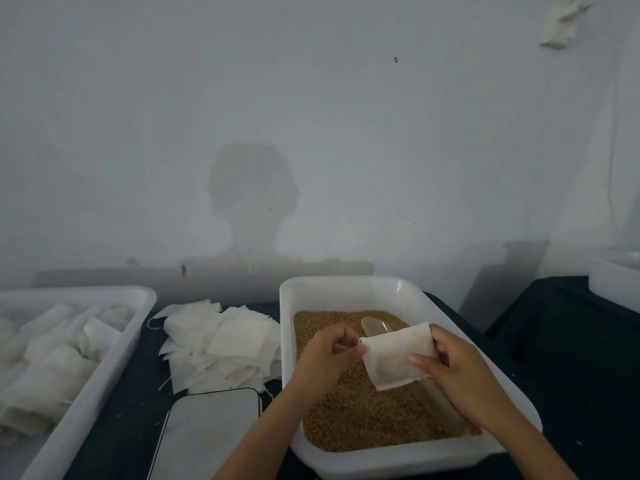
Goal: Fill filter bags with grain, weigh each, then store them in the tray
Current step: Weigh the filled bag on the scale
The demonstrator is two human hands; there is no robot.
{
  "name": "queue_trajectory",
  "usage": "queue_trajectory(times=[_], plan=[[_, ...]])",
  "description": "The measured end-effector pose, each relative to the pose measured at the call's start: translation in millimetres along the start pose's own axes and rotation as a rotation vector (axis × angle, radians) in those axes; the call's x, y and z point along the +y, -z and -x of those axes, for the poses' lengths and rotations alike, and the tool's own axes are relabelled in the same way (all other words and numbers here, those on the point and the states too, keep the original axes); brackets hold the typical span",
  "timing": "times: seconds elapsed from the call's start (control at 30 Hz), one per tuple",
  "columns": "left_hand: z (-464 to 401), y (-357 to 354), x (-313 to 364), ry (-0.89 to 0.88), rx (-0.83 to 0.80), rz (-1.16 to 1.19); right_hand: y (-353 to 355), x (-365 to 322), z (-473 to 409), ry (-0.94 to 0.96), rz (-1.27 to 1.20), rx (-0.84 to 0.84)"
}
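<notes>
Above the grain in the right tub, both hands hold one filter bag: left hand pinching its left corner, right hand gripping its right edge.

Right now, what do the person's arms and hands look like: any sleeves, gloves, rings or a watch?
Both hands are bare: the left hand and the right hand show no gloves, and no rings can be made out. Both forearms are bare as far as the bottom edge of the picture, with no sleeve, watch or band in view.
</notes>
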State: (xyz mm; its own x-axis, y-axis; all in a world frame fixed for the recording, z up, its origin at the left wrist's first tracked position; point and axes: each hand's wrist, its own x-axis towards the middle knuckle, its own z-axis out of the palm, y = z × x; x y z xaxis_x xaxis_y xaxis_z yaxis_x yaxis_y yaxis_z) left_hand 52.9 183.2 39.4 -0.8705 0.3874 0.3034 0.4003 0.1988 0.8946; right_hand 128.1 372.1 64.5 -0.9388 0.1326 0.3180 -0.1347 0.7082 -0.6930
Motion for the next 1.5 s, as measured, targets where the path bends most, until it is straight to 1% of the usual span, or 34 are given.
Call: queue_trajectory(times=[0.43, 0.63, 0.73, 0.8, 0.9, 1.03, 1.13, 1.2, 1.27, 1.33, 1.37, 1.43, 1.5], plan=[[0, -2, -7, 0.028, -0.044, -0.112, 2, 0, -4, 0.089, 0.16, -0.004], [0, -3, -9, 0.016, -0.036, -0.125, 2, -3, -2, 0.058, 0.085, -0.011], [-1, -3, -9, 0.012, -0.054, -0.125, 2, -3, -1, 0.073, 0.095, 0.028], [-1, -3, -9, 0.02, -0.051, -0.128, 1, -4, -1, 0.072, 0.085, 0.021], [0, -3, -7, 0.027, -0.016, -0.102, -3, -2, -1, 0.026, 0.042, 0.004], [-3, 0, 4, -0.017, 0.011, -0.039, -12, 2, -1, -0.136, -0.169, -0.012], [-8, 2, 13, -0.076, 0.012, -0.057, -17, 6, 0, -0.234, -0.23, -0.072], [-12, 5, 19, -0.12, -0.016, -0.074, -18, 5, 1, -0.273, -0.292, -0.144], [-17, 7, 24, -0.169, -0.083, -0.133, -18, 0, 1, -0.253, -0.286, -0.225], [-22, 10, 29, -0.21, -0.159, -0.277, -20, -8, 0, -0.198, -0.273, -0.266], [-25, 11, 31, -0.236, -0.189, -0.375, -23, -12, 0, -0.17, -0.276, -0.26], [-29, 13, 35, -0.287, -0.233, -0.528, -32, -19, -2, -0.121, -0.246, -0.194], [-31, 14, 38, -0.303, -0.238, -0.559, -41, -26, -4, -0.11, -0.189, -0.105]])
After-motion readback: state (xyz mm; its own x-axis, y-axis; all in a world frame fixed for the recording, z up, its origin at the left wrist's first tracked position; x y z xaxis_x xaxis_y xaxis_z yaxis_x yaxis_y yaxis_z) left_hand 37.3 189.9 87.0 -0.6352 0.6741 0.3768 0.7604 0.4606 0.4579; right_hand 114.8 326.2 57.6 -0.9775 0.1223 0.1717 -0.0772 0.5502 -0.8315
